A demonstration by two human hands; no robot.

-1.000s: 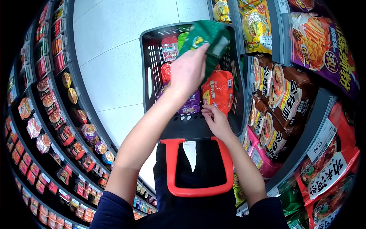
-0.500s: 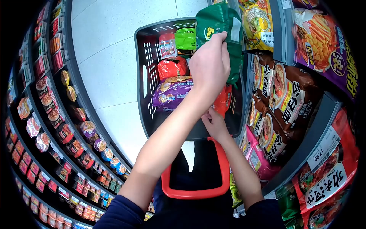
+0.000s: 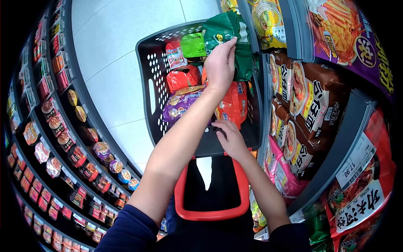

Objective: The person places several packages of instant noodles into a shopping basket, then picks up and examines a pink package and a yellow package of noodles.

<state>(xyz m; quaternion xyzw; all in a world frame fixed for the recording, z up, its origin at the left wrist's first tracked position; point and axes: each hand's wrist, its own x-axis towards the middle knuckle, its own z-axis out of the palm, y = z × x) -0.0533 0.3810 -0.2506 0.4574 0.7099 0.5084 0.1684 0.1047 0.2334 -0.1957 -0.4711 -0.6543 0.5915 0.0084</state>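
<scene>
A black shopping basket (image 3: 147, 122) with perforated walls holds several packets. My left hand (image 3: 220, 67) reaches over it, its fingers on a green instant noodle pack (image 3: 222, 29) tilted at the far right of the basket; the fingertips are partly hidden against the pack. My right hand (image 3: 231, 140) is over the near end of the basket, fingers apart and holding nothing visible, just beside a red noodle pack (image 3: 235, 103). Also inside lie a purple pack (image 3: 180, 107), a red pack (image 3: 182, 78), a red-and-white pack (image 3: 175, 54) and a bright green pack (image 3: 193, 45).
The basket's red handle (image 3: 212, 214) is close to my body. Shelves at right carry brown noodle packs (image 3: 308, 98), a purple bag (image 3: 348, 38) and a red bag (image 3: 361, 197) with a price tag (image 3: 356, 163). Cup noodles (image 3: 100, 148) fill the left shelves. Pale floor tiles (image 3: 109, 75) lie between.
The green pack has come down a little into the basket with my left hand. My right hand's fingers have spread, showing more of the red pack. The view has shifted slightly.
</scene>
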